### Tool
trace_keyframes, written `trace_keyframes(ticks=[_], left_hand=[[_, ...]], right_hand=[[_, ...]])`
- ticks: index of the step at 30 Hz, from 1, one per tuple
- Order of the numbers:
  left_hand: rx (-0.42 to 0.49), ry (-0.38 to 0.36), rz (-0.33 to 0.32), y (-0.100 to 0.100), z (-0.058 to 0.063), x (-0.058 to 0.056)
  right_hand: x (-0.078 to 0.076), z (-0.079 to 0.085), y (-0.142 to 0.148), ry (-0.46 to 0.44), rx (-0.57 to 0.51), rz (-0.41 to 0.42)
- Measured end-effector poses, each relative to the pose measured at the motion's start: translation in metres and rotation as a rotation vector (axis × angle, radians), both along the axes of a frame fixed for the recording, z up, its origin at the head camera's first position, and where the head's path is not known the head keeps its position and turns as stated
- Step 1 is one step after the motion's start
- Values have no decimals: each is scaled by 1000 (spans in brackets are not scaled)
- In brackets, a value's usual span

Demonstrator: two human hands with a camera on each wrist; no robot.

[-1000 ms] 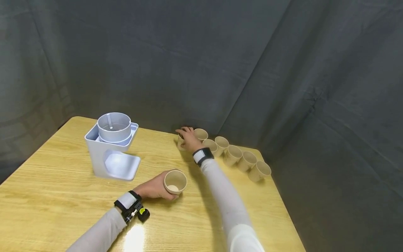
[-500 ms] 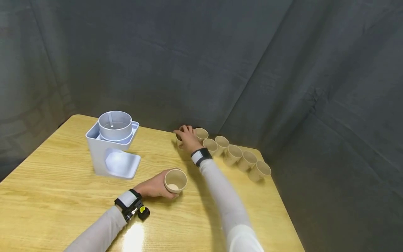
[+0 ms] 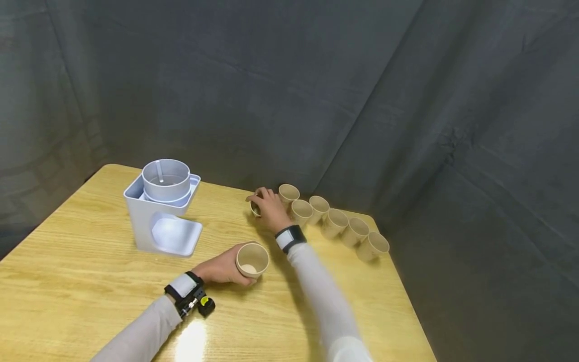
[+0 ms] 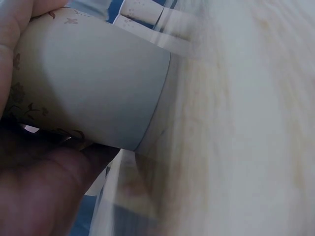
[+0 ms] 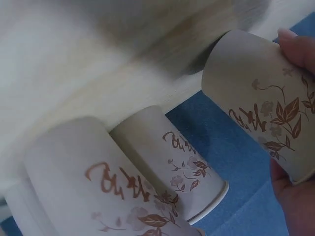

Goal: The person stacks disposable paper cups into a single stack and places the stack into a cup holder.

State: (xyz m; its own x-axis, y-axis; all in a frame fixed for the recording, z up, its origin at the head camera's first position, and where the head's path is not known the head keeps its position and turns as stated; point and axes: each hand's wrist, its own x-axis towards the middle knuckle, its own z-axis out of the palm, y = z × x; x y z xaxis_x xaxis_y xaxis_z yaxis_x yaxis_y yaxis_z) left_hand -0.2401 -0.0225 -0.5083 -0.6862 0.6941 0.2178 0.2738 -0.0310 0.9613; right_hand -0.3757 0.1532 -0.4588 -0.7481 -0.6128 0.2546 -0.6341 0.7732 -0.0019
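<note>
In the head view, my left hand (image 3: 224, 265) grips a beige paper cup (image 3: 252, 270) from its left side; the cup is upright, with its mouth upward. The left wrist view has this cup (image 4: 93, 78) with its base at the wooden tabletop. Farther back, my right hand (image 3: 271, 208) holds a second paper cup, mostly hidden by the hand in the head view. The right wrist view shows that cup (image 5: 261, 98) between thumb and fingers near its rim, with brown leaf-and-flower print and writing. Right of this hand stands a row of paper cups (image 3: 335, 223).
A white dispenser-like device (image 3: 143, 221) with a round open container (image 3: 166, 187) on top and a low tray (image 3: 181, 236) stands at the left on the wooden table (image 3: 90, 291). Dark grey cloth (image 3: 253, 100) hangs behind the table and at its right.
My right hand has moved slightly left and nearer with its paper cup, so a gap shows between it and the row. The left hand and its paper cup stay put.
</note>
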Motion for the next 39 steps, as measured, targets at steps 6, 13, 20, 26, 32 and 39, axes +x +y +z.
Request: trace_keyframes(ticks=[6,13,20,26,32,39], left_hand=[[-11,-13,19,0,0,1],[-12,-4,34,1,1,2],[-8,-7,9,2,0,2],[-5,29,16,2,0,0],[-12,32,11,1,-1,-1],[-8,38,13,1,-2,0]], right_hand=[[22,-3,7,-12,-89,-20],[43,-7,18,-16,-232,-57],[53,3,31,-10,-381,-44],[63,23,34,-7,-474,-27],[72,39,38,14,-500,-2],[85,58,40,21,-549,31]])
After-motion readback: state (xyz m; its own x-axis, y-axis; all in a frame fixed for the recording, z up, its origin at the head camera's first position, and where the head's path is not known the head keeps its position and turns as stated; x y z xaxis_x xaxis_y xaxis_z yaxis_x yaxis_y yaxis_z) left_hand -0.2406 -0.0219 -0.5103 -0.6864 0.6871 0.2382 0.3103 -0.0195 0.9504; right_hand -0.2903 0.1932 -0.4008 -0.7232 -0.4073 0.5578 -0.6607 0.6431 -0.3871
